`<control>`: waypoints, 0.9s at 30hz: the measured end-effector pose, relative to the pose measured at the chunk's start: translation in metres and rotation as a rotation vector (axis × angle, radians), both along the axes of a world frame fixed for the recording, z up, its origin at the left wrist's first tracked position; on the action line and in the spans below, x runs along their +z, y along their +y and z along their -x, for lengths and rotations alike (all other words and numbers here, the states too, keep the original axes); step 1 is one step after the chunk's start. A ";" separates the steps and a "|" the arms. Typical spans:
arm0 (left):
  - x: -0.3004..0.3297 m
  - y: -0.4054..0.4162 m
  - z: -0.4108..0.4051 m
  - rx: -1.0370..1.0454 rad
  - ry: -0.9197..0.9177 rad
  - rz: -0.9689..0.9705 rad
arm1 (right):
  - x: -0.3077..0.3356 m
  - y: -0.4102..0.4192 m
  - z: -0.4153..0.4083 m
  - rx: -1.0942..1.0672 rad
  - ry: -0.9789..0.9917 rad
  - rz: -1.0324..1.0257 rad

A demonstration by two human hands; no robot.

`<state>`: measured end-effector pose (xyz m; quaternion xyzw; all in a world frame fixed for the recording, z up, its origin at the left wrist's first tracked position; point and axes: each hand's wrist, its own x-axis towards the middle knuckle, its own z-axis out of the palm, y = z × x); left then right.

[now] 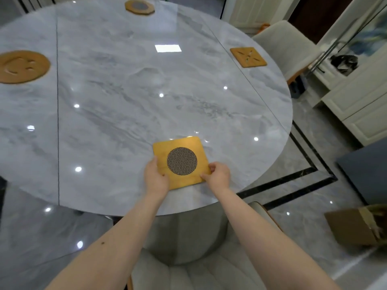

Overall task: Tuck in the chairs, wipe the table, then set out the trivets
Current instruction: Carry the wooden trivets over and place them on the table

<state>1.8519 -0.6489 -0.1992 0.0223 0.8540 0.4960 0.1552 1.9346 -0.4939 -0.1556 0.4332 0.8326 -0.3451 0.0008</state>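
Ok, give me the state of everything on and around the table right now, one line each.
Mesh-centred square trivet: flat on the near table edge, gripped by both hands.
Left hand: holding its left corner.
Right hand: holding its right corner.
Smiley round trivet: laid out, left.
Octagonal trivet: laid out, far side.
Slotted square trivet: laid out, right.
Near chair: tucked under.

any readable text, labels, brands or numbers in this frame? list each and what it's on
None: no readable words, numbers or brand marks anywhere.
Round trivet: a cut-out smiley face, no letters.
Square trivet at the right edge: cut-out slots only.
Mesh-centred trivet, held by left hand and right hand: weave pattern only.
Octagonal trivet: plain.
Cardboard box: blurred, no print legible.
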 end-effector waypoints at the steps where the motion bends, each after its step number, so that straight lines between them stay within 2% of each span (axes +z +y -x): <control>1: -0.006 -0.002 0.001 -0.012 0.005 -0.004 | 0.000 0.001 0.000 0.009 -0.003 -0.002; 10: -0.031 -0.010 0.002 -0.012 -0.027 -0.048 | -0.001 -0.008 -0.002 0.039 -0.023 -0.046; 19: -0.003 -0.010 -0.010 0.011 -0.068 -0.058 | -0.005 -0.017 -0.008 0.040 -0.020 -0.089; 27: -0.040 -0.014 -0.004 0.016 -0.091 -0.114 | -0.004 -0.018 -0.009 0.066 -0.059 -0.106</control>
